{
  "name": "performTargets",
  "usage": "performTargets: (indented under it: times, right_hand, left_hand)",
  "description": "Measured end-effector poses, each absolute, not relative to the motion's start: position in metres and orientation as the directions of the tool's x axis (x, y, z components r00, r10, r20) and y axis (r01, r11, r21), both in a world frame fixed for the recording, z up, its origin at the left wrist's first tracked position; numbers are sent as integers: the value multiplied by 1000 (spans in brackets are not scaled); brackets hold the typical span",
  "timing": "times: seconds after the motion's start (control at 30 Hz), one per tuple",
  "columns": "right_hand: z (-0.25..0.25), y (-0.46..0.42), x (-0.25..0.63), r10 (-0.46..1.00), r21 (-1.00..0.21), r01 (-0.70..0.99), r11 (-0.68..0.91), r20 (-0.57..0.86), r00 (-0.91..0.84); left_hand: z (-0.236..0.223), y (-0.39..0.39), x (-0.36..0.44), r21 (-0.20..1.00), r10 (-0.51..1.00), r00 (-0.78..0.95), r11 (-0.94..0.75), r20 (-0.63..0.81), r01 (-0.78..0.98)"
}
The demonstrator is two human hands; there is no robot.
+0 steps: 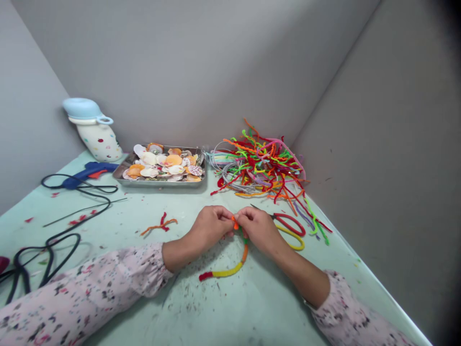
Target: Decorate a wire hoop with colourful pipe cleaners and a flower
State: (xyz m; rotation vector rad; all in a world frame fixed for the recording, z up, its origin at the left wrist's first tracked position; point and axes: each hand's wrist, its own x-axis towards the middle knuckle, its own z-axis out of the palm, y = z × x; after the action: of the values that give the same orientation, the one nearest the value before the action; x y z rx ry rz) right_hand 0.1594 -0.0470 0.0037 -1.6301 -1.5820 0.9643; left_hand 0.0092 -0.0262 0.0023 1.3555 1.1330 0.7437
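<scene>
My left hand and my right hand meet at the middle of the table, fingertips pinched together. Between them they grip an orange pipe cleaner, a short bit of which shows. From under the fingers a curved strip of wrapped pipe cleaner hangs down toward me, with green, orange, yellow and dark red sections. How the orange piece joins the strip is hidden by my fingers. Scissors with red and yellow handles lie just beside my right hand. A small crossed piece of orange and red pipe cleaner rests left of my left hand.
A metal tray of seashells stands at the back, beside a tangled heap of coloured pipe cleaners. At the left are a white bottle with a blue lid, a blue glue gun and a looping black cord. Walls enclose the table.
</scene>
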Motion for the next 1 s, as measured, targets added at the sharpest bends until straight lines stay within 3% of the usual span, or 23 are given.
performTargets:
  times: [0.27,0.4,0.6,0.7,0.83,1.0]
  right_hand:
    - [-7,-42,164,993,-954,279,-112,-114,11]
    - [-4,-44,161,995,-944,312,-103,-101,21]
    - [0,-45,163,996,-863,500,73,84,1]
    - [-1,-46,162,998,-840,540,54,62,-4]
    - [0,-46,159,1000,-866,500,-17,-11,14]
    - [-1,-44,158,997,-937,343,-73,-66,33]
  left_hand:
    - [11,-28,12,970,890,394,241,-227,16]
    - [10,-25,12,961,896,359,276,-263,15]
    - [4,-23,12,960,898,338,266,-280,89]
    - [1,-22,11,965,895,364,225,-259,135]
    - [-1,-24,11,969,911,351,154,-215,192]
    - [2,-28,11,978,887,414,171,-204,115]
